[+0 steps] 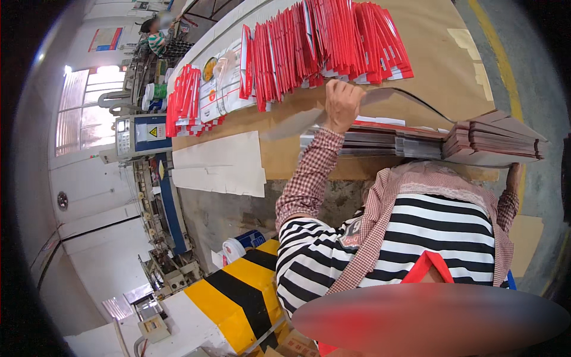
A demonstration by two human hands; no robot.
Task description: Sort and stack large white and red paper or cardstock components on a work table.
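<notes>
My left hand (344,106) is closed on a thin, bent card sheet (380,94) that arcs over the table. The sheet's left end is blurred, and its right side curves down toward a stack of flat folded cartons (416,146). That stack lies along the table's near edge, just in front of my chest. At its right end, a thick bundle of cartons (493,138) fans upward. My right hand (514,172) is against the near side of this bundle; its fingers are mostly hidden.
Rows of red and white cartons (291,53) stand packed on the brown-covered table (440,65). A pale board (220,163) lies at its left end. Left are a blue control box (151,132), machinery, and a yellow-black striped surface (238,291). Another person (157,41) sits far back.
</notes>
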